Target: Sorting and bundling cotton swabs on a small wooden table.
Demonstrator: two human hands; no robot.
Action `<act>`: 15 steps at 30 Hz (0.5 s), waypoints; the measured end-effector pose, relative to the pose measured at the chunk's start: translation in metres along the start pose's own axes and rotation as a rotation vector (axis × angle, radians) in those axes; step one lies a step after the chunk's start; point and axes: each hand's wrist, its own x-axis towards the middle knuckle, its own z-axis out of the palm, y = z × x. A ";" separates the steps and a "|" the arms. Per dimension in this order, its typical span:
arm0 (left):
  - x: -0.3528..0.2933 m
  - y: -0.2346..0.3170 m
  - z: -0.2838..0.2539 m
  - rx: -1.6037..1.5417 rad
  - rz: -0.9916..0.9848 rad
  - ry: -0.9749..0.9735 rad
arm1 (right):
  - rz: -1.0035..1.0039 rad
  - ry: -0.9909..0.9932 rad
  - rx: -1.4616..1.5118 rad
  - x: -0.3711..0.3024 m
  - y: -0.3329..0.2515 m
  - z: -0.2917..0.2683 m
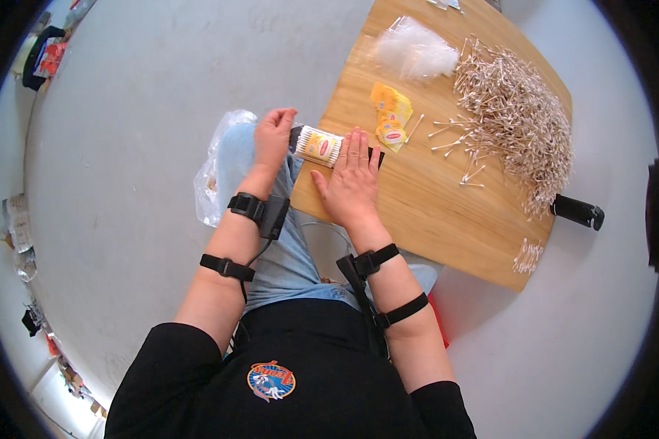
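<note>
1. Our left hand (274, 135) is curled with its fingertips drawn together beside the pack; we cannot tell whether they pinch something thin.
2. The swab pack (320, 146) lies at the near-left corner of the wooden table (425, 212). We judge it light, slippery if film-wrapped, and its sticks easily bent; we'd grip both ends gently. Its long axis runs left to right, right end slightly nearer us; the sticks point away from us.
3. Our right hand (351, 179) is flat, unclenched, fingers against the pack's right end.
</note>
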 end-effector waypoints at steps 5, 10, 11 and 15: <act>0.009 0.016 -0.036 0.016 -0.018 0.187 | -0.008 0.023 -0.015 0.000 -0.002 0.000; -0.021 0.038 -0.045 0.415 0.596 -0.330 | -0.002 0.058 0.004 -0.001 0.003 0.001; -0.027 0.039 -0.041 0.656 0.697 -0.425 | -0.012 0.077 0.011 -0.001 0.004 0.002; -0.024 0.030 -0.027 1.061 0.842 -0.465 | -0.023 0.067 0.031 -0.006 0.005 0.005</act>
